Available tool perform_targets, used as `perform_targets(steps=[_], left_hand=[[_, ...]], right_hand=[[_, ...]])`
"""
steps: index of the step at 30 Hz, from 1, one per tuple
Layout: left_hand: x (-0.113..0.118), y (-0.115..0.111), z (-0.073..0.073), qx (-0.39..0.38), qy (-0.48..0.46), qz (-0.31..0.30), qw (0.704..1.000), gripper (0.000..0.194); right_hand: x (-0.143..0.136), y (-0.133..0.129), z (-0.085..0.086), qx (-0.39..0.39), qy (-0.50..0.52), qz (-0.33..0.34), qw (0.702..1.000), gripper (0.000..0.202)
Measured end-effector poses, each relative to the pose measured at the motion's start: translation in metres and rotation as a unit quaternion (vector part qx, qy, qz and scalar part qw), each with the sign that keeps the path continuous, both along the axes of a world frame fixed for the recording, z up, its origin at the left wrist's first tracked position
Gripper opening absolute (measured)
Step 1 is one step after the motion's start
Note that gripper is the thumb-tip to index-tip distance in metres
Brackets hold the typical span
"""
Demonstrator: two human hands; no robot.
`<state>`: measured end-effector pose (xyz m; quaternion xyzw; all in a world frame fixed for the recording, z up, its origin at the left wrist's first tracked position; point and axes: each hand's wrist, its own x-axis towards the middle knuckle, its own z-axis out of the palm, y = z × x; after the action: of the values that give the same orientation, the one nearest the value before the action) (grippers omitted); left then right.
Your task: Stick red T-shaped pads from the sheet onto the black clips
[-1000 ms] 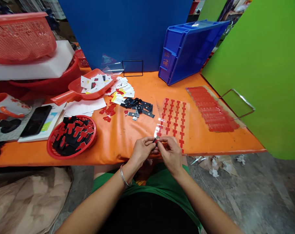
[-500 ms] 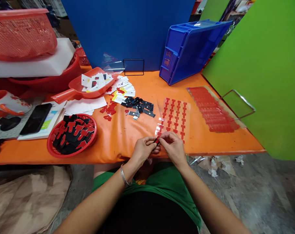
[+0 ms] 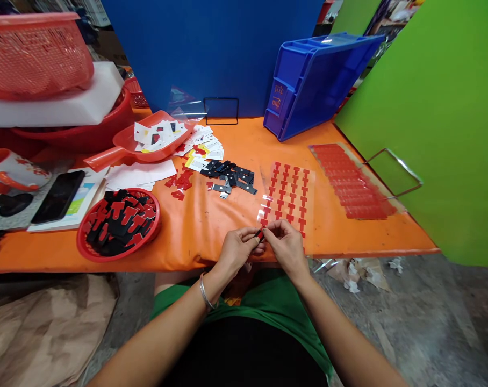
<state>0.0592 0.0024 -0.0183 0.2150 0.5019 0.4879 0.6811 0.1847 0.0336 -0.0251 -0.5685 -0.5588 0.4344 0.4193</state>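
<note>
Fingers of the left hand (image 3: 236,248) are clamped on a small black piece (image 3: 260,235) with red on it, held at the near edge of the orange table (image 3: 212,231). The right hand (image 3: 286,248) has its thumb and fingertips together at the upper end of the same piece; I cannot tell whether they grip it or only press on it. A bracelet (image 3: 206,293) circles the left wrist.

Just beyond the right hand, and partly hidden by it, lies a clear sheet (image 3: 310,188) with four columns of red T-shapes (image 3: 302,201). Farther right, a sheet covered in red (image 3: 349,180) lies near the green panel (image 3: 437,107).

Black strips (image 3: 228,174) lie in a loose heap left of the clear sheet, with red bits (image 3: 181,180) beside them. Behind these, white cards (image 3: 206,142) spread next to a red dustpan (image 3: 147,156) that holds more cards. Near the table's front edge, left of the hands, a round red basket (image 3: 119,257) is full of black pieces with red T-shapes. A phone (image 3: 59,197) lies left of it, near a mug (image 3: 20,169) tipped on its side. At the back, a blue crate (image 3: 282,102) stands on its side.
</note>
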Motion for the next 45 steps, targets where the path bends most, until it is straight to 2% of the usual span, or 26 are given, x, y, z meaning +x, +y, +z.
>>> perform_targets(steps=[3,5,9,11,14,17,20,23,25,26,28,30,32,33,35,38,40,42,45], left_hand=[[-0.001,-0.001,0.001,0.006,-0.005,0.001,1.0,0.018],[-0.001,-0.002,0.002,0.003,-0.006,0.003,1.0,0.02],[-0.001,-0.001,0.005,0.002,-0.002,0.0,1.0,0.021],[0.0,0.0,0.004,0.001,-0.004,0.002,1.0,0.02],[0.004,0.0,0.002,-0.006,-0.007,0.012,1.0,0.018],[0.006,-0.001,0.005,-0.008,-0.003,0.028,1.0,0.018],[-0.002,-0.008,0.019,0.038,0.004,0.024,0.999,0.02],[-0.031,-0.019,0.044,0.116,0.075,0.023,0.99,0.027],[-0.065,-0.026,0.06,0.17,0.202,0.065,0.962,0.026],[-0.085,-0.03,0.065,0.189,0.281,0.107,0.935,0.025],[-0.127,-0.038,0.072,0.209,0.426,0.184,0.861,0.025],[-0.167,-0.046,0.072,0.197,0.56,0.253,0.764,0.026],[-0.2,-0.053,0.067,0.164,0.67,0.276,0.67,0.025],[-0.211,-0.056,0.063,0.153,0.705,0.272,0.637,0.025],[-0.225,-0.059,0.056,0.149,0.748,0.264,0.59,0.025],[-0.22,-0.058,0.052,0.175,0.763,0.28,0.555,0.025],[-0.203,-0.055,0.052,0.208,0.751,0.288,0.557,0.024],[-0.18,-0.051,0.053,0.245,0.726,0.267,0.585,0.02],[-0.146,-0.046,0.047,0.284,0.671,0.202,0.655,0.017]], right_hand=[[0.003,0.002,-0.002,-0.019,0.034,0.001,0.999,0.039],[0.006,0.003,-0.002,-0.023,0.055,0.025,0.998,0.049],[0.009,0.007,0.002,-0.014,0.028,0.1,0.995,0.032],[0.011,0.008,0.005,-0.023,0.015,0.115,0.993,0.034],[0.013,0.01,0.006,-0.046,0.005,0.121,0.992,0.038],[0.013,0.012,0.001,-0.06,-0.02,0.089,0.994,0.042],[0.011,0.012,-0.005,-0.044,-0.047,0.074,0.995,0.045],[0.008,0.007,-0.005,-0.004,-0.083,0.103,0.991,0.043],[0.004,0.002,-0.003,0.035,-0.1,0.123,0.987,0.037],[0.003,-0.001,0.0,0.057,-0.109,0.131,0.984,0.034],[-0.002,-0.005,0.005,0.106,-0.131,0.138,0.976,0.026],[-0.009,-0.004,0.01,0.16,-0.158,0.138,0.964,0.019],[-0.018,0.002,0.014,0.205,-0.179,0.143,0.952,0.016],[-0.023,0.008,0.015,0.221,-0.187,0.148,0.946,0.015],[-0.036,0.026,0.014,0.24,-0.21,0.159,0.935,0.016],[-0.058,0.059,0.007,0.264,-0.257,0.164,0.915,0.019],[-0.073,0.079,0.0,0.276,-0.29,0.171,0.9,0.021],[-0.085,0.095,-0.005,0.275,-0.32,0.173,0.89,0.019],[-0.096,0.106,-0.008,0.276,-0.354,0.175,0.877,0.017]])
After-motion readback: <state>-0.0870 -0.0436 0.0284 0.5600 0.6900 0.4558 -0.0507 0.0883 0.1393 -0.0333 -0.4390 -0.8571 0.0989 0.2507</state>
